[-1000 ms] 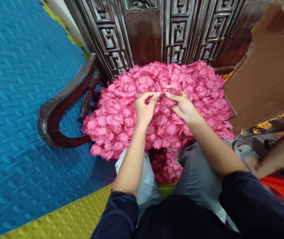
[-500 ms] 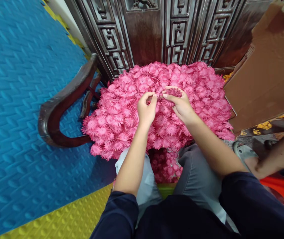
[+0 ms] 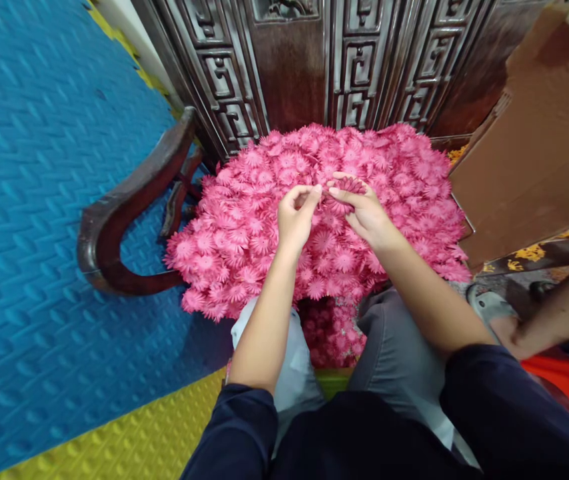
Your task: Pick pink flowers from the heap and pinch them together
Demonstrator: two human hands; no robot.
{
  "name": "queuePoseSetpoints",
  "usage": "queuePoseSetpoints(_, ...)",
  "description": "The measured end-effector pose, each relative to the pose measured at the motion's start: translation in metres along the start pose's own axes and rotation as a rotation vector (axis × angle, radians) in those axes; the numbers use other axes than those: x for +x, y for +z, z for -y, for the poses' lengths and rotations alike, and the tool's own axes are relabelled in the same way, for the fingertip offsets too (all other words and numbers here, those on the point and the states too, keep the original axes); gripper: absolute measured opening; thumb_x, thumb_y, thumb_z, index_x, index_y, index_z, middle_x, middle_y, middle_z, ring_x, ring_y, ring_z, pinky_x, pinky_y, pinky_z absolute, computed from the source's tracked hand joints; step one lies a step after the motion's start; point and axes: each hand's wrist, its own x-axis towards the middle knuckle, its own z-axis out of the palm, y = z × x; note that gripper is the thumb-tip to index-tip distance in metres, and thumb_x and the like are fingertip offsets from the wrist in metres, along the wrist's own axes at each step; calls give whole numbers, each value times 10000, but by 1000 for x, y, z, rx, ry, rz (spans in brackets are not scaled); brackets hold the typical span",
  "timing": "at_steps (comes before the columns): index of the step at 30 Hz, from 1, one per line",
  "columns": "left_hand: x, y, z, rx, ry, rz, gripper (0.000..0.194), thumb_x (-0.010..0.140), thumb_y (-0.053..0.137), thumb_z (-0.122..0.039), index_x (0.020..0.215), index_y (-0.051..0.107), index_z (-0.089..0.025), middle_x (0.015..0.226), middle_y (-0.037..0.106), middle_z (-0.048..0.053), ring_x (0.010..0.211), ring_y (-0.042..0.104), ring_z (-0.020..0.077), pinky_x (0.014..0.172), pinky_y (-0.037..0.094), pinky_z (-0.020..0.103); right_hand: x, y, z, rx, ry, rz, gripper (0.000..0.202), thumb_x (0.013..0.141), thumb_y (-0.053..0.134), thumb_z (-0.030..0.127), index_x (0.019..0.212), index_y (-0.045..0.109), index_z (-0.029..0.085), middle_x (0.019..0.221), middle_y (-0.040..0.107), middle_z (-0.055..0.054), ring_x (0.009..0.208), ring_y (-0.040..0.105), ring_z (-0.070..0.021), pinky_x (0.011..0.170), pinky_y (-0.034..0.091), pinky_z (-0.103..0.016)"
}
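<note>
A wide heap of pink flowers (image 3: 244,233) lies in front of my knees. Over its middle, my right hand (image 3: 364,210) holds a darker pink flower (image 3: 348,187) between thumb and fingers. Just to the left, my left hand (image 3: 297,213) is pinched, thumb against fingertips, close to that flower. Whatever is between the left fingertips is too small to make out. More pink flowers (image 3: 332,333) show lower down between my legs.
Left of the heap, a curved dark wooden arm (image 3: 109,233) stands over blue matting (image 3: 29,267). Carved wooden panels (image 3: 289,73) rise behind. A brown cardboard sheet (image 3: 539,147) leans at the right, above another person's foot (image 3: 509,333) in a sandal.
My left hand has shifted slightly right, its fingertips nearer the held flower. My right hand has moved very slightly right with the flower.
</note>
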Motion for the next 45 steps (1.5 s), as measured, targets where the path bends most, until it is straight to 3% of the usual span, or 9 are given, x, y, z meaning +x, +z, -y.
queuePoseSetpoints(8, 1, 0, -1, 56, 14, -47, 119, 804, 616, -143, 709, 663, -197, 739, 687, -16, 734, 631, 118, 755, 502, 234, -1, 1, 3, 40, 34, 37, 386, 576, 803, 144, 933, 693, 242, 802, 748, 51, 805, 705, -123, 949, 539, -298)
queuePoseSetpoints(17, 1, -1, 3, 46, 19, -56, 91, 799, 607, -179, 723, 652, -202, 727, 655, -15, 712, 602, 121, 726, 486, 241, -2, 2, 4, 54, 62, 29, 304, 567, 809, 146, 837, 682, 205, 818, 756, 32, 798, 705, -118, 935, 549, -277)
queuePoseSetpoints(25, -4, 1, -3, 65, 69, 36, 179, 779, 714, -284, 696, 586, -191, 678, 572, -31, 654, 525, 99, 691, 433, 235, -1, 6, 2, -135, -151, -36, 327, 563, 798, 181, 858, 676, 255, 814, 722, 55, 811, 676, -116, 915, 562, -301)
queuePoseSetpoints(37, 0, 1, -3, -124, -5, -57, 178, 739, 700, -124, 621, 582, -186, 614, 511, -51, 607, 460, 88, 637, 383, 217, 5, 3, 1, -184, -206, -46, 338, 571, 730, 101, 861, 630, 241, 805, 665, 49, 781, 648, -118, 855, 576, -323)
queuePoseSetpoints(41, -2, 4, -9, -156, -91, -116, 232, 716, 670, -75, 558, 537, -180, 562, 471, -54, 583, 443, 84, 648, 389, 213, 2, 10, 4, -255, -213, -92, 330, 593, 695, 57, 856, 623, 243, 814, 653, 45, 875, 656, -140, 905, 562, -337)
queuePoseSetpoints(45, -2, 4, -12, -124, -188, -102, 245, 725, 676, -114, 543, 529, -183, 559, 488, -51, 591, 465, 85, 685, 424, 220, -4, 17, 10, -251, -186, -145, 306, 600, 704, 58, 823, 623, 250, 811, 648, 42, 897, 654, -141, 926, 557, -321)
